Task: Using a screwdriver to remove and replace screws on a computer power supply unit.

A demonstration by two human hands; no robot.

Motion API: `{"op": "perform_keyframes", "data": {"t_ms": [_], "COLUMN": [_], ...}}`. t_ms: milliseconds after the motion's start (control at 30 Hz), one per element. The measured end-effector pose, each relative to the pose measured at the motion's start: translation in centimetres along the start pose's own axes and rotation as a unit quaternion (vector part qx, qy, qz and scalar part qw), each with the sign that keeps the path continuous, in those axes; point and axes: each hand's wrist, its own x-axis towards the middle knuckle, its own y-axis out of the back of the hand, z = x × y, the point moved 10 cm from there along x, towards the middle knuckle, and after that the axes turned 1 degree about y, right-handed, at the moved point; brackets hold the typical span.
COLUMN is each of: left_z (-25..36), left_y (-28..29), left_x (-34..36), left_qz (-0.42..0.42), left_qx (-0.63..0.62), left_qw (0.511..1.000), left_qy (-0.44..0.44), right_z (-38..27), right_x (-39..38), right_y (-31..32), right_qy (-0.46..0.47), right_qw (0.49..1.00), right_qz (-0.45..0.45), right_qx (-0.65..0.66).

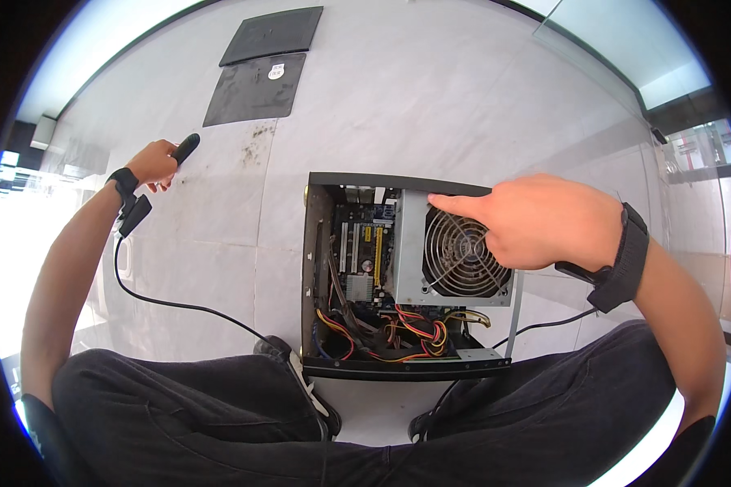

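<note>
An uncovered desktop computer case (321,180) lies on the floor between my feet, its circuit board (357,243) and bundled coloured wires (418,337) showing. A grey power supply unit (410,243) with a round wire fan grille (468,253) fills its right side. My right hand (536,221) is over the power supply, its index finger stretched out and touching the far edge near the left corner. The other fingers are curled and partly hidden. Out to the left, away from the case, my left hand (154,165) is closed around a black rounded handle (187,148); its far end is hidden.
Two dark flat panels (272,36) lie on the pale tiled floor (365,97) at the far side. Black cables run from the wristbands (625,260) past the case, one crossing the floor at left. A glass edge (593,53) stands at the far right.
</note>
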Motion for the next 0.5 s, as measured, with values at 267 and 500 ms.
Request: {"op": "perform_keyframes", "data": {"t_ms": [267,500], "left_z": [1.7,3.7], "left_y": [0.1,1.7], "left_x": [1.2,-0.4], "left_qz": [0.012,0.04], "left_qx": [-0.023,-0.022], "left_qw": [1.0,0.998], "left_qy": [-0.008,-0.043], "right_z": [1.2,1.1], "right_x": [-0.1,-0.5], "right_y": [-1.3,-0.8], "right_qy": [-0.063,-0.052], "right_qw": [0.992,0.991], "right_qz": [-0.107,-0.067], "right_qx": [0.03,0.107]}}
